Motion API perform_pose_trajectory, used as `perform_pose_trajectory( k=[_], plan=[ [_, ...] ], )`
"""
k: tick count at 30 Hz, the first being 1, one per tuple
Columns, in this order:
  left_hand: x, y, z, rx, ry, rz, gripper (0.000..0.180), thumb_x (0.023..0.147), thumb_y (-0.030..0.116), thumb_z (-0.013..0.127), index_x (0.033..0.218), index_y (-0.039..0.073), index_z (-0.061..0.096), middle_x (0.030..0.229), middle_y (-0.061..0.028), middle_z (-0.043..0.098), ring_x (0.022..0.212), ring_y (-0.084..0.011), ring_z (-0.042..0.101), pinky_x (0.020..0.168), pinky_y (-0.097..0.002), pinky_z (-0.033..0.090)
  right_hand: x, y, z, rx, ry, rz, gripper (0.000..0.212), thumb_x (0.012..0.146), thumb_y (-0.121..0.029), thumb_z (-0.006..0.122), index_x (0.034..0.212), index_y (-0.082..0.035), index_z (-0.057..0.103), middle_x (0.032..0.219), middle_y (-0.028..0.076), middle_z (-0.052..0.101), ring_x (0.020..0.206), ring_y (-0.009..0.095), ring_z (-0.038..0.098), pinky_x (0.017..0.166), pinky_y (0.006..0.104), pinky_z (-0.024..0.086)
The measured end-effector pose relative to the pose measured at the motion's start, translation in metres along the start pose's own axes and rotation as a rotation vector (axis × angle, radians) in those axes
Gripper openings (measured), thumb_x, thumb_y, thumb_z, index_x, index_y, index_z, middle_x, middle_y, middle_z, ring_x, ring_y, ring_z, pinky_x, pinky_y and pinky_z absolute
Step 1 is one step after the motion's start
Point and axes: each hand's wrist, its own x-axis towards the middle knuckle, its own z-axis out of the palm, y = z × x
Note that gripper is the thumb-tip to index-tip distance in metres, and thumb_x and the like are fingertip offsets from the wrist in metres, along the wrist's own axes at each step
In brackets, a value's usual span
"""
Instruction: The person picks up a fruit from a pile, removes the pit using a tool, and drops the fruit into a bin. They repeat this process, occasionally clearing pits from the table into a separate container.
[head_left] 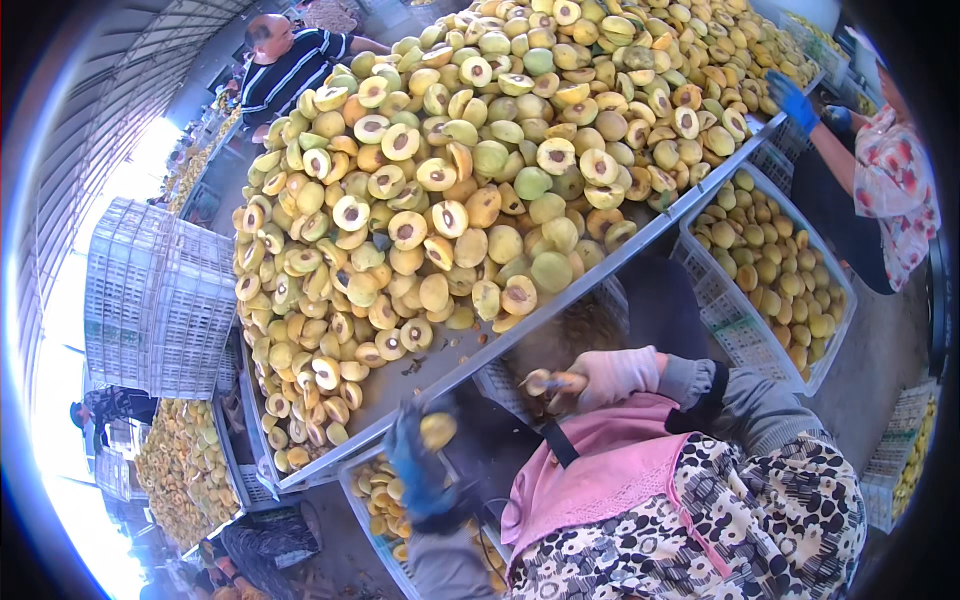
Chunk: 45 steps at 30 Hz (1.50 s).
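Note:
My left hand (420, 465), in a blue glove and blurred by motion, closes on a yellow stone fruit (437, 431) just below the table's near edge. To the right, my right hand (615, 378), in a pale knitted glove, grips a short wooden-handled tool (568, 383) over my lap. Its rounded end points left; the detail there is blurred. Ahead lies a big heap of yellow-green stone fruit (450, 200), many cut in half with brown pits or hollows showing, on a metal-edged table (450, 378). Below my left hand, a crate (352, 490) holds yellow fruit pieces.
To the right stands a white crate (735, 325) full of whole fruit. Beyond it a person's blue-gloved hand (792, 100) reaches to the table. Another person in a striped shirt (290, 80) is at the far left. Stacked white crates (155, 300) rise at left.

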Motion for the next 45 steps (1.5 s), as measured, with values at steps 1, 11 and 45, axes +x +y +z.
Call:
perform_pose_trajectory(
  k=[1,11,45],
  plan=[
    [-0.001,0.003,-0.045,0.432,0.046,-0.002,0.028,0.092,0.02,0.06,0.107,-0.001,0.07,0.097,-0.0107,0.07,0.077,-0.0184,0.065,0.071,-0.0327,0.052,-0.004,0.004,-0.011,-0.078,0.053,0.115,0.025,0.079,-0.021,0.067,0.101,-0.009,0.072,0.075,0.006,0.068,0.066,0.017,0.063,0.063,0.0318,0.05],
    [0.111,-0.036,0.03,1.486,-0.132,0.578,0.053,0.078,0.038,0.072,0.123,0.013,0.061,0.103,-0.0167,0.066,0.095,-0.0346,0.063,0.084,-0.0462,0.048,0.029,0.056,-0.002,-0.417,0.084,0.232,0.03,0.079,-0.026,0.061,0.099,-0.006,0.068,0.08,0.016,0.068,0.074,0.033,0.066,0.07,0.0403,0.051],
    [0.069,-0.006,-0.083,1.236,0.156,0.546,0.047,0.083,0.028,0.072,0.119,-0.001,0.061,0.112,-0.0192,0.066,0.101,-0.0368,0.063,0.089,-0.041,0.048,0.031,0.059,0.007,-0.53,0.085,0.215,0.031,0.077,-0.029,0.061,0.098,-0.007,0.069,0.083,0.021,0.067,0.078,0.039,0.065,0.073,0.0434,0.05]
  ],
)
